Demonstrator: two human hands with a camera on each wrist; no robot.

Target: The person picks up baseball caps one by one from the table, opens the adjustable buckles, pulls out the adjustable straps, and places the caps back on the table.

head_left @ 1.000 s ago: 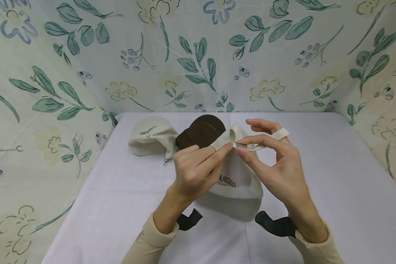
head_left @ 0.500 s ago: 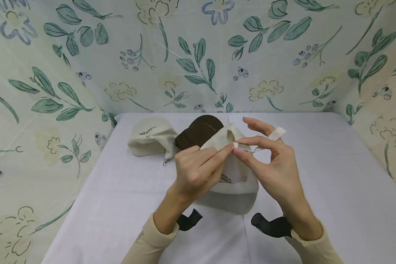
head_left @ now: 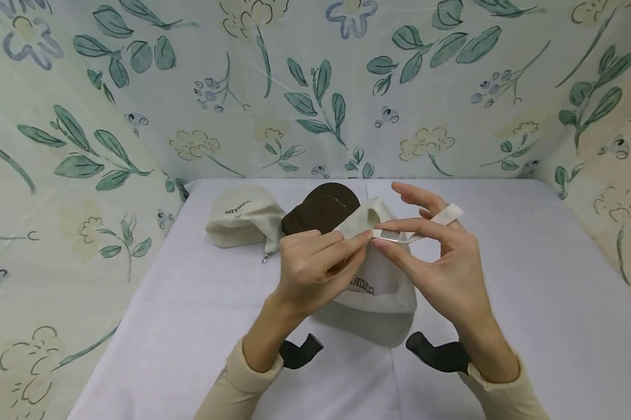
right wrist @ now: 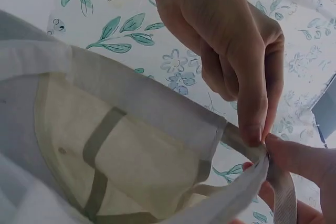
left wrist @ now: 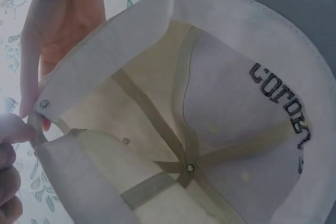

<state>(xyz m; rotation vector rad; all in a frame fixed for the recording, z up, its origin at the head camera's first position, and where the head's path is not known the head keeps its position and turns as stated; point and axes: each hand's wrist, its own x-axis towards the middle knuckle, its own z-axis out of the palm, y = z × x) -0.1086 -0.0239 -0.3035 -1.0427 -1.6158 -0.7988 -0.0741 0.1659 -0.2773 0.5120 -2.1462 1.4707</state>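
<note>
A pale cream cap [head_left: 380, 300] with a grey brim [head_left: 370, 324] hangs between the hands, its inside facing me and its dark lettering showing reversed. At the back opening my left hand [head_left: 315, 268] pinches the narrow strap [left wrist: 38, 129] between thumb and index finger. My right hand [head_left: 446, 262] pinches the strap at a silver metal buckle [head_left: 389, 235]. From there the loose strap end [head_left: 448, 214] runs across the right fingers. The left wrist view shows the taped seams inside the crown [left wrist: 152, 124].
Behind the hands, a second cream cap [head_left: 241, 216] lies at the left of the white-covered table [head_left: 178, 338]. Beside it is a dark brown cap [head_left: 320, 207], partly hidden by the held one. A floral cloth [head_left: 304, 146] hangs behind and at both sides.
The silver buckle shows more plainly between the right fingertips. The held cap and right hand shift slightly left, then back right; both hands keep pinching the strap.
</note>
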